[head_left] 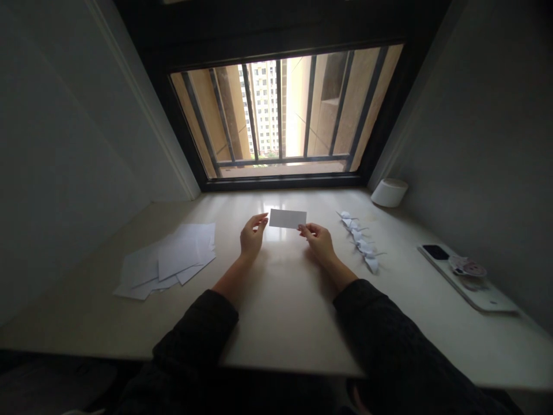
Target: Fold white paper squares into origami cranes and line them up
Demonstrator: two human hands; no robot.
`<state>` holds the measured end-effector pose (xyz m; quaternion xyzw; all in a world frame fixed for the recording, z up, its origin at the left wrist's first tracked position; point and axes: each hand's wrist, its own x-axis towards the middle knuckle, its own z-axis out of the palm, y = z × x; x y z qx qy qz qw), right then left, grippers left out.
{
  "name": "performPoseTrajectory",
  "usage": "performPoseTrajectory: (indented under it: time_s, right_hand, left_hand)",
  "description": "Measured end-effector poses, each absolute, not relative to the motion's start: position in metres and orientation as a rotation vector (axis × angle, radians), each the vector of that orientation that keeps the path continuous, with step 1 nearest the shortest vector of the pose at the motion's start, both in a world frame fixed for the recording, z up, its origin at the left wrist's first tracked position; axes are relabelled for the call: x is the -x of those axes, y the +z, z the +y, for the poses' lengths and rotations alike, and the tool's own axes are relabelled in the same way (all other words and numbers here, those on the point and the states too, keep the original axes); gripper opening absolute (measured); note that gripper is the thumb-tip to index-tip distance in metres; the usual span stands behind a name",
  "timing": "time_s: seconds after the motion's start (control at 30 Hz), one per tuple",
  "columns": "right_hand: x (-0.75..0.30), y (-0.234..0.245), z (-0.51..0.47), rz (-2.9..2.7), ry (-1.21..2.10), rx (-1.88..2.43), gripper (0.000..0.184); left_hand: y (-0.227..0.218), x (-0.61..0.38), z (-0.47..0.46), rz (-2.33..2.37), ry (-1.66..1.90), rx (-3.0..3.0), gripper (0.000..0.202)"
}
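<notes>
A small rectangular sheet of white paper (287, 219) is held up over the white counter. My right hand (318, 239) pinches it at the lower right corner between thumb and fingers. Just off the sheet's left edge is my left hand (253, 235), its fingers bent and slightly apart, apparently not gripping the paper. On the right, beyond my right hand, several small folded white paper figures with pointed ends (358, 235) stand in a slanting row; they look like paper cranes. To the left of my left hand lies a loose, overlapping pile of white paper sheets (179, 253).
A phone in a pale case (458, 276) with a round grip on its back lies at the right. A white cylindrical object (389, 192) stands in the back right corner. Behind the counter (280, 311) is a dark-framed window (280, 183) with bars outside.
</notes>
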<state>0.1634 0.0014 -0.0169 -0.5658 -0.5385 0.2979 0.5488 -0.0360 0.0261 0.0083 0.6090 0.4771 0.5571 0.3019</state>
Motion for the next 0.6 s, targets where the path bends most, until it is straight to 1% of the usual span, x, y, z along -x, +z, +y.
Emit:
performPoseTrajectory:
  time_s: [0.13, 0.27, 0.6]
  right_hand:
    - [-0.161, -0.017, 0.000, -1.317, 0.669, 1.364, 0.040]
    - [-0.161, -0.016, -0.002, -1.348, 0.645, 1.373, 0.039]
    - [-0.159, -0.012, -0.005, -1.380, 0.586, 1.383, 0.039]
  left_hand:
    - [0.013, 0.034, 0.021, 1.274, 1.497, -1.659, 0.027]
    - [0.012, 0.035, 0.023, 1.265, 1.485, -1.661, 0.030]
    - [-0.001, 0.035, 0.032, 1.315, 1.373, -1.634, 0.036]
